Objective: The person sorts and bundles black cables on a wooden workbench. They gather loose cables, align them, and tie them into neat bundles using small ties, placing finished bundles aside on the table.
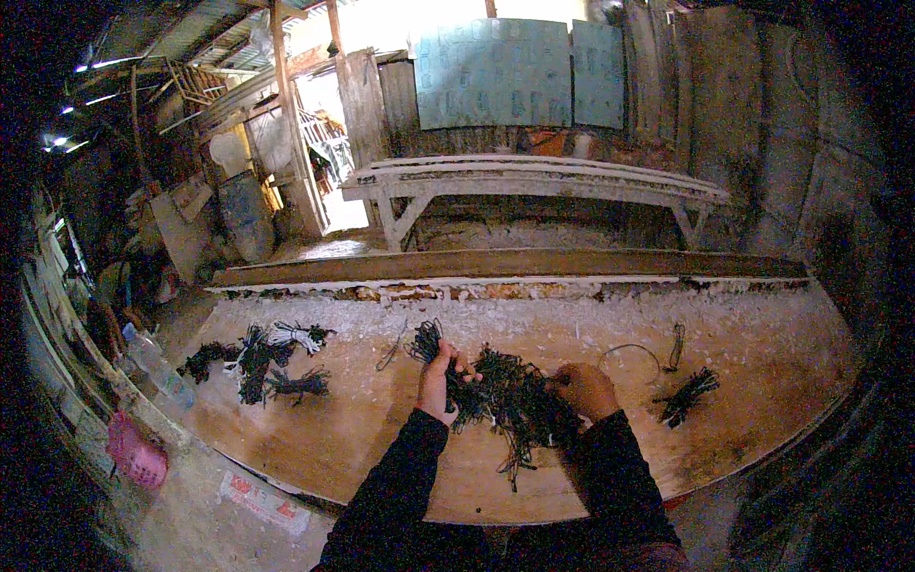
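My left hand point(439, 379) and my right hand point(583, 389) both grip a tangled bunch of thin dark wires point(510, 398) over a worn wooden tabletop point(381, 429). The bunch spreads between the two hands, and loose strands hang down toward me. A looped end of the wires point(424, 338) sticks up past my left hand's fingers. Both forearms are in dark sleeves.
Tied dark wire bundles point(262, 360) lie at the left of the table, one with a white wrap point(291, 334). A small bundle point(688, 393) and a thin wire loop point(631, 355) lie at the right. Behind runs a rusty beam point(505, 264), then a white bench point(534, 178).
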A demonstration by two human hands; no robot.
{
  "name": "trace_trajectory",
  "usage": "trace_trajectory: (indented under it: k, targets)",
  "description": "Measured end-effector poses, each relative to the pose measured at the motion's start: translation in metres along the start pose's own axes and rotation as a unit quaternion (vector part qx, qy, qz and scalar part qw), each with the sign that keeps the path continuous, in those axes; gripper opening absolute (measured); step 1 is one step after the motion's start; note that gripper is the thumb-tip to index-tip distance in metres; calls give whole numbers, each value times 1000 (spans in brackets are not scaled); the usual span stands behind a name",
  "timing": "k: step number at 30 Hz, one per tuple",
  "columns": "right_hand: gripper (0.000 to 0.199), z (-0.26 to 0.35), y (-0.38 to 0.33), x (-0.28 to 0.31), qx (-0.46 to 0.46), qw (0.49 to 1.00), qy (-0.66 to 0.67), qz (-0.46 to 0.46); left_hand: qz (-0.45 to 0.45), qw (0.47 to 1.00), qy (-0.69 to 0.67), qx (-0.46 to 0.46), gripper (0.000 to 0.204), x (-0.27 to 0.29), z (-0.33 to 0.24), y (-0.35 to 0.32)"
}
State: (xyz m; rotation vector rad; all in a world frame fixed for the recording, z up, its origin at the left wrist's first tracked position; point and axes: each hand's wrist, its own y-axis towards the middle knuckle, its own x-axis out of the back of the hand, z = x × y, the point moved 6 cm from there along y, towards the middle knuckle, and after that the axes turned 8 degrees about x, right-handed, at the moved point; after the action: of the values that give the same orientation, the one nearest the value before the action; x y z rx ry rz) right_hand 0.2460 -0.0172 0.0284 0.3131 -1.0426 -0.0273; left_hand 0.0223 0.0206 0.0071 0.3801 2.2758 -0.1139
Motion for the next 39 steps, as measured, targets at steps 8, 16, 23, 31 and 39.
trace_trajectory:
  k: [8, 16, 23, 31, 39]
  targets:
    - [28, 10, -2, -5, -15, 998, -28, 46, -11, 1000, 3, -1, 30, -1, -2, -3]
    - [29, 17, 3, -16, 32, 999, -37, -20, -14, 999, 38, 33, 26, 2, 9, -1]
    - [13, 9, 8, -5, 67, 919, 365, -133, 2, 994, 88, 68, 19, -2, 18, -2]
    - [14, 41, -3, -8, 14, 838, 542, -56, 60, 924, 377, 6, 30, -34, 21, -16]
    - [12, 63, -10, -8, 21, 832, 554, -4, 35, 791, 610, -29, 29, -61, 5, -28]
